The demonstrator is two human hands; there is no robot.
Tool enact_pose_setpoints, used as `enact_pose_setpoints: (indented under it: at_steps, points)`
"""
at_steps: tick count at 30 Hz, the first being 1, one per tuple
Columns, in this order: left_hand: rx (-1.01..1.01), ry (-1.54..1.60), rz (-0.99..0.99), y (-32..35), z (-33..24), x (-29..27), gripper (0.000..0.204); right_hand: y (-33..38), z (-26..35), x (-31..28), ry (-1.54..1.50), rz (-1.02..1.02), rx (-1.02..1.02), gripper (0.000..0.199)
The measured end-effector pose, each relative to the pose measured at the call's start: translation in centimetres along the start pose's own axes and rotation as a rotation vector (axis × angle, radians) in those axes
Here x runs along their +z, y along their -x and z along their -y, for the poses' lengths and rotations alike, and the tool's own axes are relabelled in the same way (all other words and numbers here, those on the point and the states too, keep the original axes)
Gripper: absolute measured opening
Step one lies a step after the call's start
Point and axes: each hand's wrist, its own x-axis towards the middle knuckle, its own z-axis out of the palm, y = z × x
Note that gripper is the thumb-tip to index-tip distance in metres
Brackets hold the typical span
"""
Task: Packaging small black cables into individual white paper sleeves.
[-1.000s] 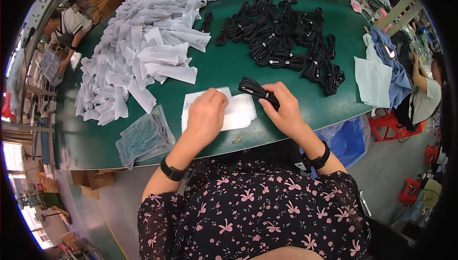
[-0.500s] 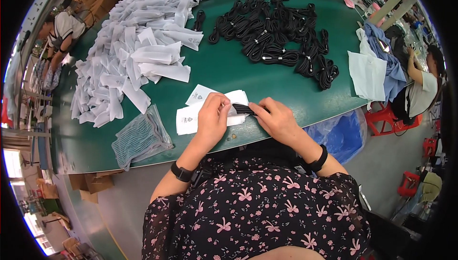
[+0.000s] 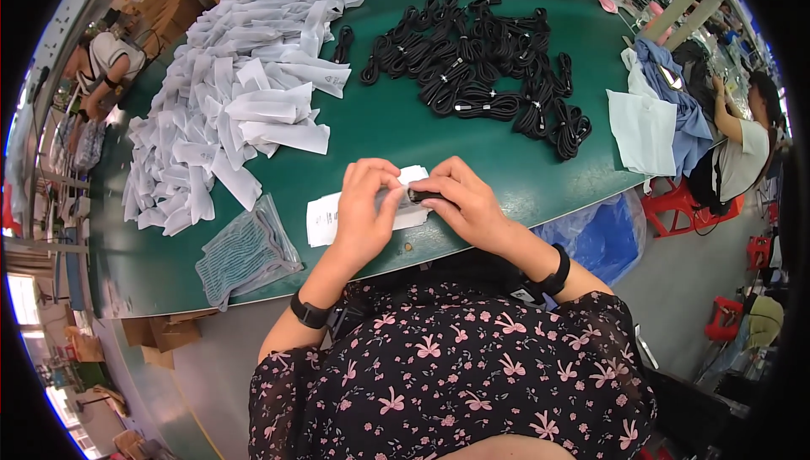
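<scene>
A small bundle of black cable (image 3: 433, 197) is gripped in my right hand (image 3: 468, 205), between thumb and fingers, its end pointing left over the stack. My left hand (image 3: 364, 207) is curved beside that end, with thumb and forefinger apart and nothing visibly held. Under both hands lies a stack of flat white printed sleeves (image 3: 322, 222), partly covered by them. To the far left rises a big heap of white sleeves (image 3: 253, 97), bulging as if filled. Across the table lie several coiled black cables (image 3: 485, 63) with light ties.
A clear bag with striped blue-grey cloth (image 3: 245, 253) lies at the table's near left. White cloth (image 3: 643, 131) and blue fabric (image 3: 690, 110) rest at the right edge. Below stand a blue lined bin (image 3: 595, 236) and a red stool (image 3: 675, 215). Other people work at both sides.
My right hand has moved slightly left and closed round the cable bundle. My left hand's fingers have spread. The tilted white sleeve beyond the stack no longer shows.
</scene>
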Motion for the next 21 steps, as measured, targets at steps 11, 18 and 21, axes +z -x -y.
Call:
enact_pose_setpoints:
  at_steps: [11,18,21]
  points:
    - [-0.276,0.409,0.085,-1.4,0.7,-2.2,0.007,-3.0,-0.2,-0.6,-0.445,0.006,0.109,0.032]
    - [-0.368,0.88,0.064,-3.4,1.7,-5.0,0.032,-4.3,-1.3,-2.8,-0.136,-0.112,-0.048,0.024]
    - [-0.423,0.62,-0.161,-3.9,5.3,-10.5,0.03,-5.1,-3.9,-4.3,0.46,-0.222,-0.032,0.021]
